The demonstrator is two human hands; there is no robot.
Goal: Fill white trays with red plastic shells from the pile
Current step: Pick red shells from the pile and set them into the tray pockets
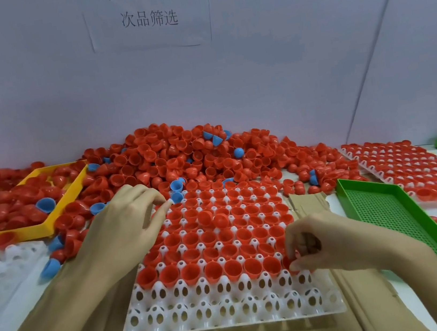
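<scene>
- Head view: the white moulded plastic tray (231, 308) lies centre on cardboard, most cups filled; its two nearest rows are bare.
- The right hand (332, 242) pinches a red plastic half-shell (289, 262) at the right end of the nearest filled row, the shell just left of the fingertips and touching the tray.
- The left hand (128, 220) rests at the tray's far left edge, fingers curled; I cannot tell whether it holds a shell.
- The heaped pile of red shells (177, 157) lies beyond the tray; the left hand is nearer it, so the next pick likely falls to it.
</scene>
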